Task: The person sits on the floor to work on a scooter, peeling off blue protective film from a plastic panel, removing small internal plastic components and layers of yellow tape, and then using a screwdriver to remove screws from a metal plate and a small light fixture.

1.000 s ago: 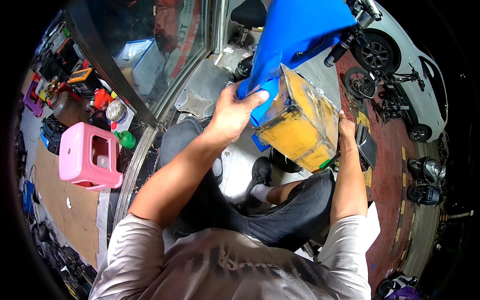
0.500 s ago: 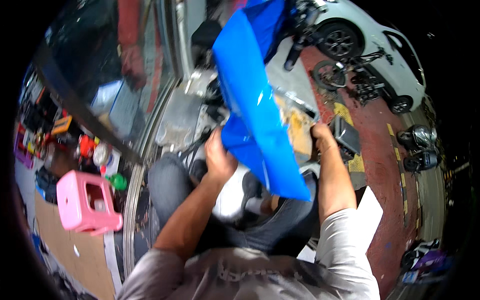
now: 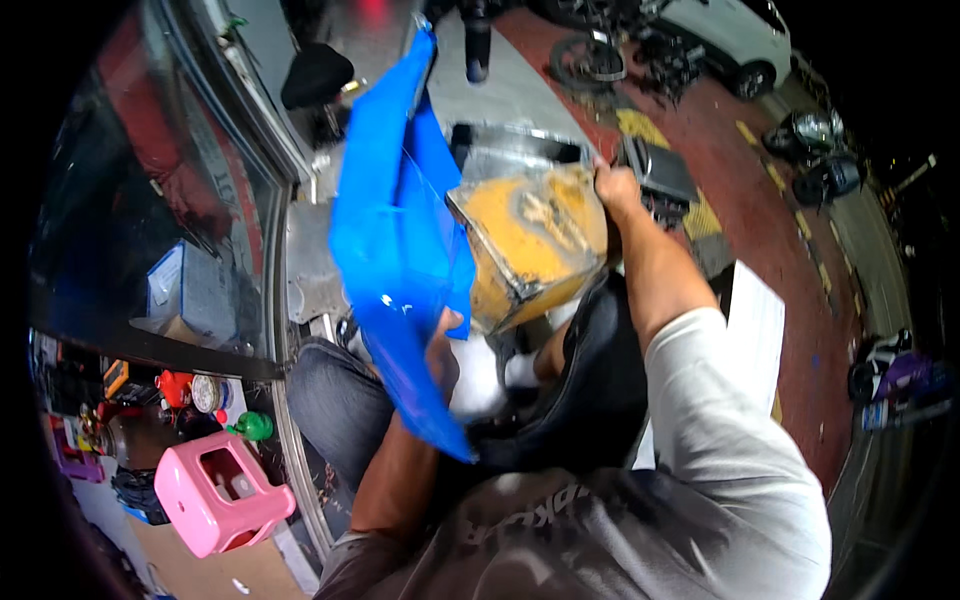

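Observation:
A crumpled blue plastic sheet [image 3: 385, 230] hangs in front of me, left of a worn, dirty yellow box [image 3: 530, 245] with metal along its top edge. My left hand [image 3: 445, 340] is largely hidden behind the sheet; its thumb shows at the sheet's edge, gripping it low down. My right hand [image 3: 615, 185] grips the top right corner of the yellow box. Below, my knees and a shoe show partly, and beside my right arm stands a white panel [image 3: 752, 340].
A glass door [image 3: 170, 130] is at my left, with a pink stool [image 3: 185, 495], bottles and assorted gear below it. A black seat [image 3: 315, 75] stands ahead. On the red pavement at right are a bicycle [image 3: 590, 65], a dark case [image 3: 655, 165], scooters [image 3: 820, 170] and a white car [image 3: 715, 30].
The blue sheet has swung left, uncovering the yellow box, whose top now faces me. My left hand has moved lower behind the sheet; my right hand is higher. The view has turned.

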